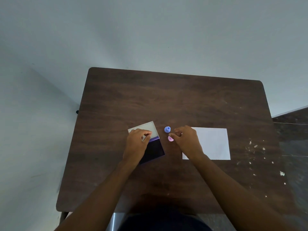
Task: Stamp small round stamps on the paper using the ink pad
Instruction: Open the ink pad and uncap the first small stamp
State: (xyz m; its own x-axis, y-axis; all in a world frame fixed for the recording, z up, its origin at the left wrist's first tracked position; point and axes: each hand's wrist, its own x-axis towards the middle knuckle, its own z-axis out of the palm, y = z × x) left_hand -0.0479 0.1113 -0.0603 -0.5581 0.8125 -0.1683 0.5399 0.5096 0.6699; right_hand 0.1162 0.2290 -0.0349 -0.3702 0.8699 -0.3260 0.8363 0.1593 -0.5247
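Lying between the hands, blue stamp (167, 129), pink stamp (170, 138) touching right hand (187, 142)

one head-worn wide-angle view looks steeply down and forward over the dark table (166, 100), fairly near.

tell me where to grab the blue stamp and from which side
Pinch the blue stamp by its narrow top knob, coming straight down from above. It stands upright on its wider base, so the knob sticks up free. The right hand is closest; the pink stamp sits just nearer, so avoid a low approach.
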